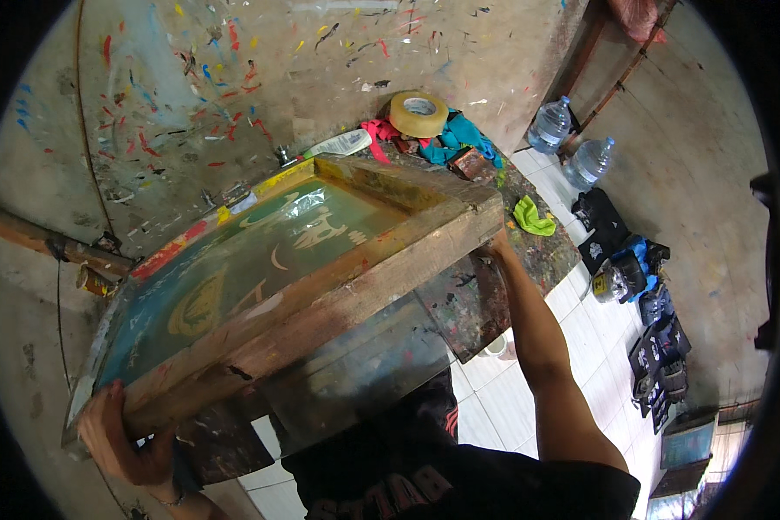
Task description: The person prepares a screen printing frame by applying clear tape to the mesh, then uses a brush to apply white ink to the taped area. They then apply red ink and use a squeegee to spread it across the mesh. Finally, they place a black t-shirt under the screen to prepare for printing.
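Because the wooden silkscreen frame (347,293) likely needs balancing, my left hand (123,436) clamps one corner; well apart, my right hand (496,244) meets another, its hidden grip I can't tell.

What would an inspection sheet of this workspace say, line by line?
Surface: paint-stained table, partly hidden.
Job's things: wooden-framed screen, held tilted.
Clutter: tape roll, white tube, teal cloth, lime cloth.
Hands: left hand grips the screen's near-left corner; right hand is at its near-right corner, mostly hidden, grip unclear.
Cables: thin dark line down the wall, cord or crack unclear.
Surroundings: paint-marked wall, white-tiled floor, two clear bottles.
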The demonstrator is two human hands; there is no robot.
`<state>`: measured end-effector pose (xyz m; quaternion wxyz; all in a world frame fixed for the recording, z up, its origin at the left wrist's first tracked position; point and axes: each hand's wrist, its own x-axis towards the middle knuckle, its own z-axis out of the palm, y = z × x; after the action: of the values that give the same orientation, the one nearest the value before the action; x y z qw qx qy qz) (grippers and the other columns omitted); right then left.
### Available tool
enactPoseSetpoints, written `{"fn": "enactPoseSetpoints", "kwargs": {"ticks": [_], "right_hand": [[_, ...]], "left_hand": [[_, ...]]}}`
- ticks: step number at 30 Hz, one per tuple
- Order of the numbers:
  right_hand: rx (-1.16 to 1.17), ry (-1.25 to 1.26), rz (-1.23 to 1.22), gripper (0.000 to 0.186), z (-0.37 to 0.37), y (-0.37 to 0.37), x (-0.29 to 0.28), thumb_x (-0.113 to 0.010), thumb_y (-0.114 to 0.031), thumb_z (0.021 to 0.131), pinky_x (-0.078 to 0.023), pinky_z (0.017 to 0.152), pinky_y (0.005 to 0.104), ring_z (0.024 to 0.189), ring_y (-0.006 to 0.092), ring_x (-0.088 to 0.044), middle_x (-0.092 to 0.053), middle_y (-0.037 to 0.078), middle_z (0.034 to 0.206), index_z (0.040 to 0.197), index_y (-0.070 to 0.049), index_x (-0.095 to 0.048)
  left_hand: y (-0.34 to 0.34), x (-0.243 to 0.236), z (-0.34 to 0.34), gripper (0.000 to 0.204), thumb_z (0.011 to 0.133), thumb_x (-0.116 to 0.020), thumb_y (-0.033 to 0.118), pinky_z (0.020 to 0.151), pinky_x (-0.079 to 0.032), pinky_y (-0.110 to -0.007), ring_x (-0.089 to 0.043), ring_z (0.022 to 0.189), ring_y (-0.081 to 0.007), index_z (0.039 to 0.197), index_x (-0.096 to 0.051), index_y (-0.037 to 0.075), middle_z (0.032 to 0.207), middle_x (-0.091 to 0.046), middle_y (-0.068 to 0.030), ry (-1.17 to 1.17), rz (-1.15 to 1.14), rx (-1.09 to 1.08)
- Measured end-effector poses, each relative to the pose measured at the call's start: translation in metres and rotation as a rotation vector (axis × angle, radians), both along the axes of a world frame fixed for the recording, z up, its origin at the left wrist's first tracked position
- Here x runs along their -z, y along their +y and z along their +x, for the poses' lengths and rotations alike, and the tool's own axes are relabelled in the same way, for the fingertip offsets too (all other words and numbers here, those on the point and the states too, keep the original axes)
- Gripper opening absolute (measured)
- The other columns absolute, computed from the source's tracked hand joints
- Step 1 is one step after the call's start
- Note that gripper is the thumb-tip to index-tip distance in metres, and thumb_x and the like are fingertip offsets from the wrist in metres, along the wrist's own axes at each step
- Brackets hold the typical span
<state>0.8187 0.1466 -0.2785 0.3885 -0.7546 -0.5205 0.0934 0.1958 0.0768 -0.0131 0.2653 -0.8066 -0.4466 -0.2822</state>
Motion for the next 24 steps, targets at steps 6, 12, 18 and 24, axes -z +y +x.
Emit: {"fn": "enactPoseSetpoints", "kwargs": {"ticks": [6, 12, 18, 24], "right_hand": [[0.026, 0.107, 0.016, 0.016, -0.001, 0.001, -0.005, -0.071, -0.01, 0.081, -0.057, 0.075, 0.0414, 0.078, 0.0317, -0.073, -0.074, 0.022, 0.086, 0.092, 0.002, -0.076], [-0.062, -0.29, -0.04, 0.031, -0.024, -0.021, -0.051, -0.072, -0.016, 0.082, -0.057, 0.083, 0.0469, 0.088, 0.0379, -0.072, -0.073, 0.023, 0.092, 0.111, -0.005, -0.074], [-0.116, -0.424, -0.267, 0.029, -0.03, -0.075, -0.064, -0.072, -0.016, 0.08, -0.056, 0.078, 0.0485, 0.087, 0.0415, -0.07, -0.073, 0.02, 0.092, 0.108, -0.01, -0.075], [-0.099, -0.276, -0.39, 0.018, -0.007, -0.085, -0.047, -0.067, -0.01, 0.076, -0.055, 0.068, 0.0434, 0.075, 0.0346, -0.071, -0.074, 0.017, 0.082, 0.09, -0.007, -0.077]], "left_hand": [[-0.002, 0.002, -0.005, 0.073, 0.082, -0.072, 0.061, 0.089, -0.047, -0.048, -0.064, 0.099, -0.0371, 0.122, -0.067, 0.0, 0.112, -0.068, -0.0168, -0.004, -0.001, 0.01], [-0.003, 0.002, -0.002, 0.076, 0.079, -0.075, 0.06, 0.09, -0.047, -0.049, -0.063, 0.103, -0.037, 0.124, -0.066, -0.001, 0.113, -0.067, -0.0165, 0.004, -0.021, -0.032], [-0.008, 0.006, -0.001, 0.069, 0.075, -0.083, 0.047, 0.092, -0.048, -0.047, -0.063, 0.105, -0.034, 0.126, -0.066, 0.003, 0.115, -0.067, -0.0152, -0.033, -0.025, -0.004], [-0.009, 0.006, -0.002, 0.07, 0.077, -0.081, 0.049, 0.091, -0.048, -0.048, -0.063, 0.106, -0.0352, 0.126, -0.066, 0.002, 0.115, -0.067, -0.0154, -0.065, -0.055, -0.014]]}}
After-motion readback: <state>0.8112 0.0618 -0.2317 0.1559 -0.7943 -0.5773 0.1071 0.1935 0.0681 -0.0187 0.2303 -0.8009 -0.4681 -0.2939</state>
